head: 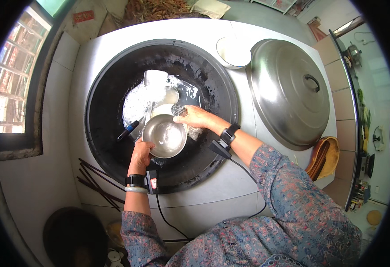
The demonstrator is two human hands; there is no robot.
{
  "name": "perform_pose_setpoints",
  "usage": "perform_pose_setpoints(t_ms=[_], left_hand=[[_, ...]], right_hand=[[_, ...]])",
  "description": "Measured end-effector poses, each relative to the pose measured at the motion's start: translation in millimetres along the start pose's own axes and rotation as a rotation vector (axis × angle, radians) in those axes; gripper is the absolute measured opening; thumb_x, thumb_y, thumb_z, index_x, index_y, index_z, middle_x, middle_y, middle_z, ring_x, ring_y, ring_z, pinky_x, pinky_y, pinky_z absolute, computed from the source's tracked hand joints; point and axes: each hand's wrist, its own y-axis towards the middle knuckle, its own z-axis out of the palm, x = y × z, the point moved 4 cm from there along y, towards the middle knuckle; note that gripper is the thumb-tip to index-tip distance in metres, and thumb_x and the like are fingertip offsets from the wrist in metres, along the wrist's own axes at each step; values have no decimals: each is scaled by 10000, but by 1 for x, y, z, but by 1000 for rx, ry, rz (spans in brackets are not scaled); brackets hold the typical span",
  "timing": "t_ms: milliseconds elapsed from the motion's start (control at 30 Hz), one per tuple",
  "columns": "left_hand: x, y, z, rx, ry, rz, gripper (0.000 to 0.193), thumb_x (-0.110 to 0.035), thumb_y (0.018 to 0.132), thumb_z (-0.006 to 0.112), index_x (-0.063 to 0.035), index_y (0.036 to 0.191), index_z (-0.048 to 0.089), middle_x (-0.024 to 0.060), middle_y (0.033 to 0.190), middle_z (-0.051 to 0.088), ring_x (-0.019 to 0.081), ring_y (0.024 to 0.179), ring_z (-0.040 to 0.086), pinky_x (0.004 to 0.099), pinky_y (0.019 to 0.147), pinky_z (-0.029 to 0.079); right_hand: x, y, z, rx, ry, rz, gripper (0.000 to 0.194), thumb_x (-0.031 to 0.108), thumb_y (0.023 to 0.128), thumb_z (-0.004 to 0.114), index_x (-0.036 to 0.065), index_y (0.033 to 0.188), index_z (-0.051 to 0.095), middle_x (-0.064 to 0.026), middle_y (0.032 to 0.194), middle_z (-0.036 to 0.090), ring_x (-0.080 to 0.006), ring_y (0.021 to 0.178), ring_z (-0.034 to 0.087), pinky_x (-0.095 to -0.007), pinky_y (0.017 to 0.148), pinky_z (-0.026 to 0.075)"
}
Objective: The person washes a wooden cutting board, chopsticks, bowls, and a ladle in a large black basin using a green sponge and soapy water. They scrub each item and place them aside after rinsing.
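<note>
A stainless steel bowl (164, 135) is tilted over a large black wok (114, 83) set in a white tiled stove top. My left hand (142, 151) grips the bowl's left rim, thumb inside. My right hand (195, 116) pinches what looks like a steel wool scrubber (177, 109) at the far right rim, its thumb on the bowl. Foamy water (134, 96) lies in the wok with a white container (155, 77), a small bowl (171, 95) and other partly hidden dishes. A black-and-blue handled tool, perhaps a peeler (128, 130), rests left of the bowl.
A white bowl (233, 53) stands at the wok's far right, beside a big metal lid (288, 90) with a black handle. Chopsticks (98, 183) lie near the left. A gourd ladle (328, 157) sits at the right edge. Cables (168, 218) hang from both wrist devices.
</note>
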Motion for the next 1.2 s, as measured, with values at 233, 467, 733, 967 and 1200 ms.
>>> perform_pose_setpoints(t_ms=[233, 467, 733, 967, 1200], left_hand=[[-9, -30, -9, -50, 23, -74, 557, 54, 708, 422, 43, 1264, 461, 200, 1110, 569, 422, 912, 643, 576, 639, 608], [-5, -32, -14, -63, 49, -150, 602, 51, 688, 408, 24, 1288, 453, 203, 1111, 565, 422, 898, 639, 582, 640, 606], [13, -1, -6, -187, 83, 17, 529, 70, 757, 369, -31, 1269, 455, 190, 1040, 596, 390, 801, 661, 527, 482, 600], [8, -6, -12, -267, 159, 52, 469, 54, 806, 354, -30, 1258, 451, 210, 1114, 573, 392, 853, 659, 496, 474, 600], [0, -9, -4, -257, 115, 20, 456, 44, 817, 365, -10, 1264, 436, 220, 1125, 577, 369, 830, 672, 471, 471, 600]], right_hand=[[22, -3, -21, -39, -111, -49, 451, 411, 843, 624, -35, 900, 664, -203, 755, 669, -309, 784, 687, -417, 726, 518], [49, 21, 62, -34, -281, -622, 335, 131, 759, 663, 50, 1080, 616, -161, 895, 644, -327, 804, 657, -392, 705, 553], [32, 3, 122, 433, -291, -399, 262, 152, 688, 612, -37, 843, 704, -258, 842, 678, -384, 831, 673, -468, 764, 527], [6, 53, -25, -81, -604, -95, 652, 246, 738, 714, 56, 1327, 510, -245, 1257, 567, -341, 1233, 510, -503, 991, 428], [-37, 53, 4, -79, -929, -262, 655, 44, 836, 586, 121, 1443, 351, -229, 1552, 195, -465, 1391, 268, -595, 1014, 384]])
